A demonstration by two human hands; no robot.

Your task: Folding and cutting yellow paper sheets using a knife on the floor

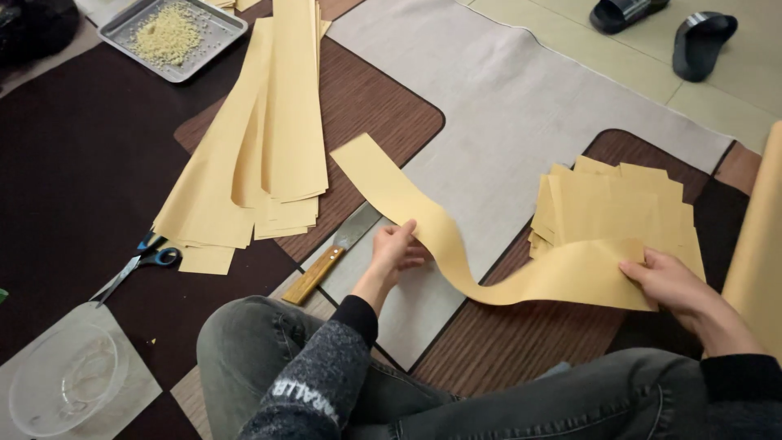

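Note:
I sit on the floor holding a long curved strip of yellow paper (456, 236) with both hands. My left hand (397, 251) pinches the strip near its middle. My right hand (669, 281) grips the strip's near end, over a stack of cut yellow paper squares (619, 204). A knife with a wooden handle (334, 257) lies just left of my left hand, partly under the strip.
A pile of long yellow paper strips (261, 138) lies at the left. Blue-handled scissors (138, 265), a clear plastic bowl (65, 379), a metal tray with yellow crumbs (171, 34), a grey mat (505, 106), black slippers (700, 41) and a paper roll (762, 228) surround me.

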